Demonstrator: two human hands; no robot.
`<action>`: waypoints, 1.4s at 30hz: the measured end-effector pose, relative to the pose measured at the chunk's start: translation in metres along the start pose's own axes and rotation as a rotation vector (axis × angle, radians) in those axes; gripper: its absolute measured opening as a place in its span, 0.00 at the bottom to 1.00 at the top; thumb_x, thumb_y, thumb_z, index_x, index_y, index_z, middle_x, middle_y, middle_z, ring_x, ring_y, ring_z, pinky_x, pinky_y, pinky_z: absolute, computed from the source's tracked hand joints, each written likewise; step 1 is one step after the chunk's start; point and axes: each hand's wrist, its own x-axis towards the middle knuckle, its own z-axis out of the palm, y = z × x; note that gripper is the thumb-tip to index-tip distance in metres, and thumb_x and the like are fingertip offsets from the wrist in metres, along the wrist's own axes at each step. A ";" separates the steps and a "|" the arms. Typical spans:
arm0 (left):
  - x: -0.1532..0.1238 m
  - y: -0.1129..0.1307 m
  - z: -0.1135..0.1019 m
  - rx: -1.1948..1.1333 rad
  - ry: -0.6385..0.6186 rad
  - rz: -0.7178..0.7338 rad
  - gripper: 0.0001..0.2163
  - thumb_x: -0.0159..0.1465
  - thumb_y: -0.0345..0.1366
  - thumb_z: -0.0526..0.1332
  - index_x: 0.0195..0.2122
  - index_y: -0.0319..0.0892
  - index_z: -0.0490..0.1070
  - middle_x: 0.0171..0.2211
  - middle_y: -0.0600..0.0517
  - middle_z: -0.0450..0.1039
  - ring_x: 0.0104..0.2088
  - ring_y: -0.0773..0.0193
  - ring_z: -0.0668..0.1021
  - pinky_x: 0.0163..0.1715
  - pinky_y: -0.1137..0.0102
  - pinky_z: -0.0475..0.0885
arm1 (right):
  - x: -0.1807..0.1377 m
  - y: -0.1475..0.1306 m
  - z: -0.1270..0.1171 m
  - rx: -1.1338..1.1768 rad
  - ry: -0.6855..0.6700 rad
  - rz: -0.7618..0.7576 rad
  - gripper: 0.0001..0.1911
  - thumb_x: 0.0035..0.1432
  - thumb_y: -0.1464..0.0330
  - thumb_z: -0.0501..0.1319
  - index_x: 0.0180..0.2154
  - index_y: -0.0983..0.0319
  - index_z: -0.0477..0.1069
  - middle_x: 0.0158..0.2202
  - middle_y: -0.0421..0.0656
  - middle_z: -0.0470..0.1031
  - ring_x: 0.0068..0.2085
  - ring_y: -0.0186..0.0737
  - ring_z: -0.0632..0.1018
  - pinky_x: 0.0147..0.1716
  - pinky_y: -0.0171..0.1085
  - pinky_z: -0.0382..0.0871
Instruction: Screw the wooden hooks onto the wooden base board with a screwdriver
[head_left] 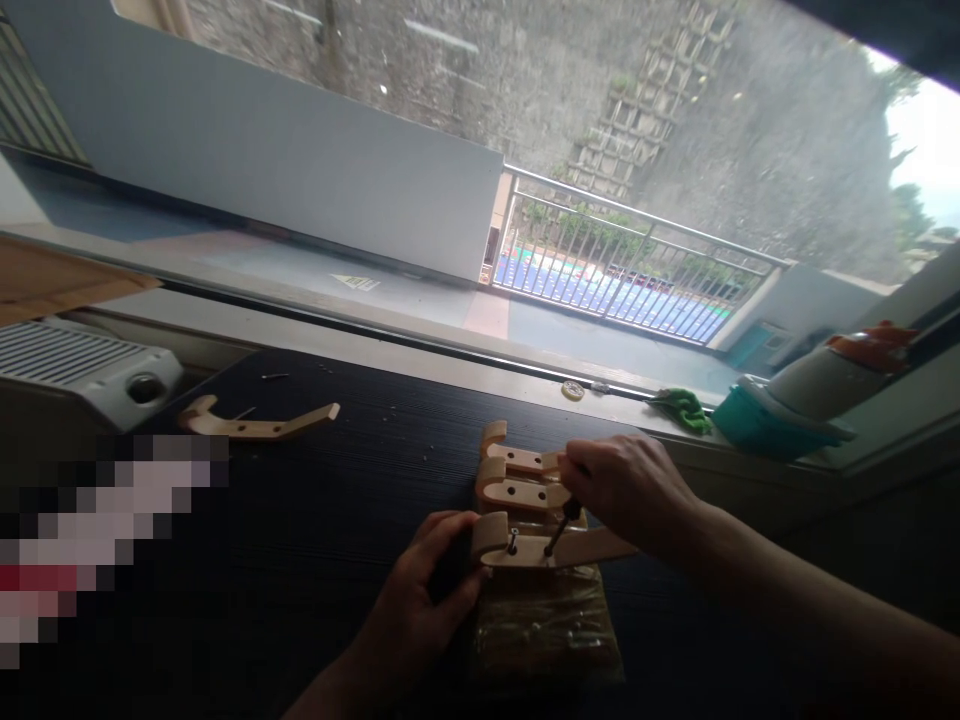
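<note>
A curved wooden hook (536,545) lies across the top of a stack on the black table (300,540). My left hand (427,585) is closed around the hook's curled left end. My right hand (626,490) is closed on a small dark screwdriver (561,528), whose tip rests in a hole in the hook. A screw (513,541) stands in a second hole to the left of it. Two more wooden hooks (517,478) sit just behind. Under the held hook is a clear plastic bag (544,625) with small parts in it.
Another wooden hook (255,422) lies at the table's far left, near a white appliance (82,365). On the window ledge are a roll of tape (573,390), a green cloth (684,408) and a teal and white container (795,400). A blurred patch covers the left side.
</note>
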 end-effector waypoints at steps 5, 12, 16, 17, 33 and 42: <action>0.000 0.002 -0.001 -0.015 0.008 0.019 0.15 0.59 0.33 0.59 0.48 0.46 0.66 0.46 0.51 0.70 0.47 0.60 0.74 0.48 0.69 0.70 | -0.004 -0.001 -0.014 -0.055 -0.127 0.085 0.19 0.63 0.64 0.46 0.25 0.61 0.68 0.19 0.41 0.70 0.20 0.33 0.69 0.21 0.36 0.44; 0.000 0.005 -0.001 -0.047 0.010 0.005 0.14 0.59 0.33 0.59 0.48 0.45 0.67 0.46 0.50 0.71 0.46 0.59 0.75 0.47 0.68 0.71 | -0.005 -0.006 -0.051 0.187 -0.291 -0.371 0.05 0.60 0.70 0.53 0.31 0.61 0.64 0.28 0.40 0.72 0.28 0.33 0.71 0.25 0.32 0.55; 0.000 0.001 0.000 -0.024 -0.001 -0.002 0.16 0.59 0.32 0.59 0.49 0.46 0.65 0.48 0.51 0.69 0.48 0.60 0.74 0.49 0.69 0.70 | -0.003 0.004 -0.042 0.238 -0.261 -0.563 0.10 0.63 0.73 0.50 0.30 0.62 0.66 0.30 0.41 0.72 0.29 0.32 0.71 0.28 0.32 0.57; -0.001 0.000 0.000 -0.019 -0.001 -0.002 0.16 0.59 0.32 0.59 0.49 0.46 0.65 0.48 0.51 0.69 0.48 0.60 0.74 0.49 0.70 0.70 | -0.004 0.006 -0.038 0.249 -0.243 -0.565 0.10 0.63 0.72 0.50 0.30 0.62 0.66 0.29 0.42 0.71 0.29 0.32 0.70 0.27 0.33 0.56; 0.000 0.001 0.000 -0.002 -0.018 0.022 0.15 0.61 0.33 0.58 0.49 0.45 0.63 0.47 0.50 0.69 0.47 0.60 0.74 0.48 0.69 0.70 | -0.020 0.005 -0.037 0.305 -0.267 -0.109 0.06 0.62 0.65 0.50 0.34 0.59 0.63 0.29 0.37 0.72 0.27 0.33 0.69 0.24 0.33 0.52; -0.001 -0.007 0.002 0.036 -0.017 0.021 0.16 0.61 0.33 0.59 0.50 0.48 0.62 0.48 0.52 0.68 0.48 0.62 0.73 0.49 0.70 0.69 | -0.024 0.001 -0.025 0.351 -0.188 -0.266 0.04 0.62 0.70 0.51 0.32 0.59 0.59 0.29 0.37 0.70 0.28 0.34 0.69 0.26 0.33 0.54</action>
